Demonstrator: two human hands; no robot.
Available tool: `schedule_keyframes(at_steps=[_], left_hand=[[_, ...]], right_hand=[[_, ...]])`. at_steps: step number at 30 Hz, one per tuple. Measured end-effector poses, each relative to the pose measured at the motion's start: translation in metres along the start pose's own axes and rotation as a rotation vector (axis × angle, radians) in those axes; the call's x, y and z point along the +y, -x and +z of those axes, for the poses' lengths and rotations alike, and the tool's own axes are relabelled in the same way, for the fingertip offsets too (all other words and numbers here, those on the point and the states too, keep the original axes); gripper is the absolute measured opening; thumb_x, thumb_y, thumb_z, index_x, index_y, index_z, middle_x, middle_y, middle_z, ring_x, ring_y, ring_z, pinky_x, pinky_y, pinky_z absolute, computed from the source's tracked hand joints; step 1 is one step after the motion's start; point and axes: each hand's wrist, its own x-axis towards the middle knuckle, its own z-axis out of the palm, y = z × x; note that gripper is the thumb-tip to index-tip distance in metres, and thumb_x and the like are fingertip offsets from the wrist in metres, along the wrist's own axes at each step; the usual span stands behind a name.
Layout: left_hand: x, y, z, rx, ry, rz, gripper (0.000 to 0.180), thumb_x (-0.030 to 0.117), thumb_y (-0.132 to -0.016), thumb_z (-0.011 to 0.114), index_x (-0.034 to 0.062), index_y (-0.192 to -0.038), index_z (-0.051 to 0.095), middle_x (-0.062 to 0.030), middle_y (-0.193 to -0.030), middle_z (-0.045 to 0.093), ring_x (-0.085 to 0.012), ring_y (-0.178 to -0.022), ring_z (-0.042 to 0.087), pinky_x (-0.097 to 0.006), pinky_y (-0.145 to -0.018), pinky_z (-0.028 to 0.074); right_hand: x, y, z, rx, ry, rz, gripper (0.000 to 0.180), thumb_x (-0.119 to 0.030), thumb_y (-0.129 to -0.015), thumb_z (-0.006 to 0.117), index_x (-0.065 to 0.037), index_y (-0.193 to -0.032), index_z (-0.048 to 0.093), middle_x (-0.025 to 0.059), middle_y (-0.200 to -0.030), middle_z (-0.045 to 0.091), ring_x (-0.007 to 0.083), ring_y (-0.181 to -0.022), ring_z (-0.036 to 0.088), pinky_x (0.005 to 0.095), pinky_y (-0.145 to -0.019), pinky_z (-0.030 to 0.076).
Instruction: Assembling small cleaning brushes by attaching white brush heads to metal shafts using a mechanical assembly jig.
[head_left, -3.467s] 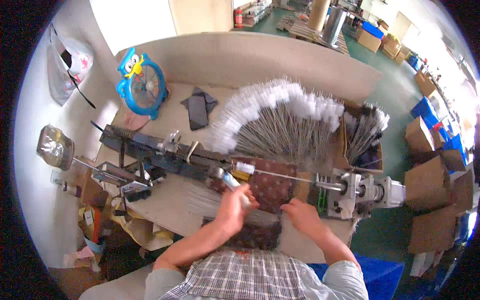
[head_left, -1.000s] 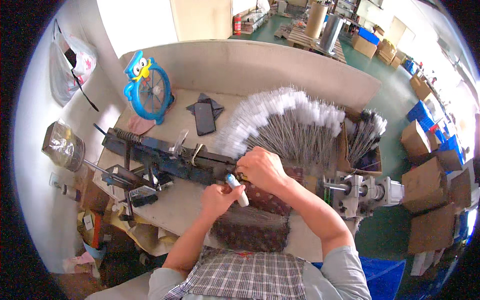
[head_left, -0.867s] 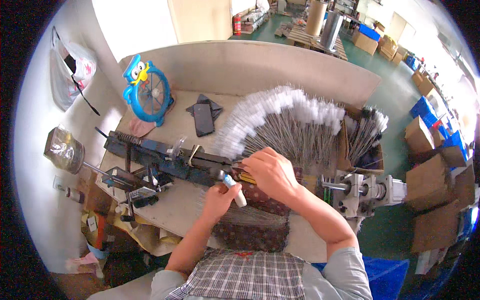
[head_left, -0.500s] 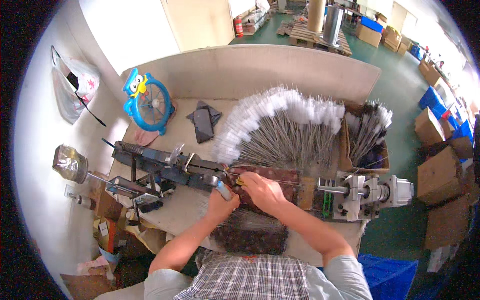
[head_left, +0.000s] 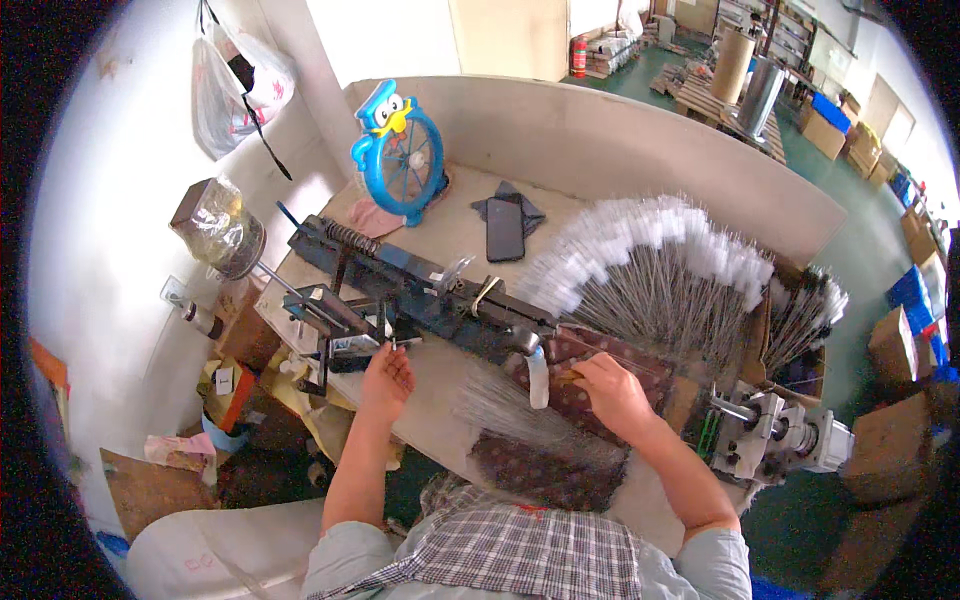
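As the head view shows from above, the two bare hands are well apart over a pale workbench (head_left: 430, 375). Left hand (head_left: 388, 382): placed just beside the near right corner of a dark metal frame (head_left: 345, 325), fingers curled and thumb toward the frame; whether they clasp anything, or touch the frame, cannot be told. Right hand (head_left: 614, 396): held over a maroon dotted cloth (head_left: 640, 378), knuckles up, thumb and fingertips drawn together at a small yellow piece (head_left: 571, 376); this piece lies directly at the fingertips, on their left, but whether it is pinched cannot be told. Handle (head_left: 538, 378), white and pale blue: situated between the hands, nearer the right, free of both, hanging from the right end of a long black bar mechanism (head_left: 412, 287) that slants down from upper left. Bare wires (head_left: 510, 408): a loose sheaf on the bench between the hands, nearer the wearer, reaching onto a second dotted cloth (head_left: 560, 475). White-tufted wire brushes (head_left: 650, 255): fanned out beyond the right hand. Spindle unit (head_left: 768, 432), grey metal: mounted at the right end of the bench, to the right of that hand.
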Motion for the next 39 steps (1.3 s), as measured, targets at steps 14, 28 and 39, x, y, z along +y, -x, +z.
schedule_keyframes(at_steps=[14,28,39], left_hand=[[-0.067,0.042,0.058,-0.311,-0.521,0.384,0.012,0.016,-0.082,0.061,0.0044,-0.082,0.061,-0.0027,-0.069,0.056,-0.0102,-0.061,0.052,-0.024,-0.058,0.042],[-0.16,0.083,0.196,-0.593,-0.449,0.178,0.011,0.015,-0.085,0.06,0.0046,-0.087,0.062,-0.0023,-0.074,0.061,-0.0073,-0.058,0.051,-0.021,-0.053,0.04],[-0.122,0.094,0.19,-0.349,-0.197,0.062,0.015,0.02,-0.086,0.061,0.0055,-0.088,0.06,-0.002,-0.068,0.057,-0.008,-0.051,0.046,-0.022,-0.048,0.037]], right_hand=[[-0.028,-0.007,-0.076,0.181,0.065,0.061,0.017,-0.008,-0.076,0.062,-0.006,-0.093,0.064,0.0117,-0.081,0.062,0.0309,-0.079,0.059,0.0363,-0.068,0.049],[0.003,0.022,-0.094,0.096,-0.467,0.444,0.02,-0.011,-0.076,0.067,-0.003,-0.094,0.066,0.0098,-0.082,0.065,0.0171,-0.07,0.061,0.0281,-0.066,0.048],[-0.012,-0.032,-0.055,0.386,0.244,-0.016,0.01,-0.019,-0.076,0.06,-0.01,-0.078,0.064,0.004,-0.073,0.059,0.0241,-0.074,0.058,0.0382,-0.067,0.047]])
